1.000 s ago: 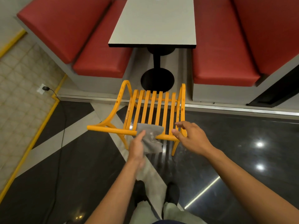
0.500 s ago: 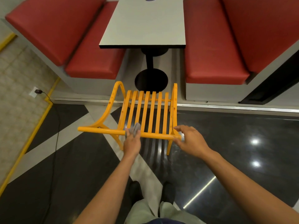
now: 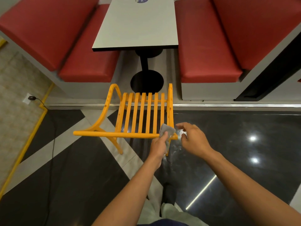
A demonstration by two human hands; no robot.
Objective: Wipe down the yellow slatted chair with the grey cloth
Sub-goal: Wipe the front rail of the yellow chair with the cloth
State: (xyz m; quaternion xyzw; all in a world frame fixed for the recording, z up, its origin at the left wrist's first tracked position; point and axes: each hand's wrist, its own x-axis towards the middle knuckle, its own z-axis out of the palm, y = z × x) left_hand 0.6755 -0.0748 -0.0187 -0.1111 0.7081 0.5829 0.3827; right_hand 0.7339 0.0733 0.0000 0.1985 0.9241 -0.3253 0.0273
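At the chair's [image 3: 141, 115] near right corner, the left hand [image 3: 158, 146] pinches the cloth [image 3: 167, 130]; the rail runs off leftward. The right hand [image 3: 193, 138] hovers beside, fingers loose.

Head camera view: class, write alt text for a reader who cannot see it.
A person's left hand presses a grey cloth on the near rail of a yellow slatted chair, at its right end, while the open right hand hovers beside it.
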